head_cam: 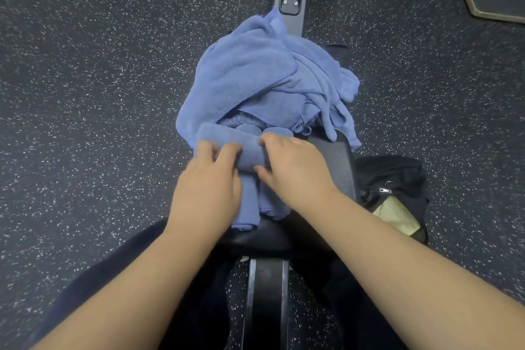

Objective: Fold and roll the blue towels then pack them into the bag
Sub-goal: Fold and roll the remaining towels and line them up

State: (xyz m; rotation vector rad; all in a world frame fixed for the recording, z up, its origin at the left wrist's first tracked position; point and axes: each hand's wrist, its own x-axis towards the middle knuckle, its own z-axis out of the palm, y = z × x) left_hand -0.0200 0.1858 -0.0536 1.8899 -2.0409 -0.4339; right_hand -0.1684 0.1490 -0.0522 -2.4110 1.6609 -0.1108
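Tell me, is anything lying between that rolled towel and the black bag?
Nothing visible does. The rolled towel sits on the bench under both hands; the bag lies on the floor just right of the bench, zipper apparently open.

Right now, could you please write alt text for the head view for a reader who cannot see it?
Both hands, left hand and right hand, grip a partly rolled blue towel on a black bench. A heap of loose blue towels lies just beyond, and a black bag sits open on the speckled floor to the right.
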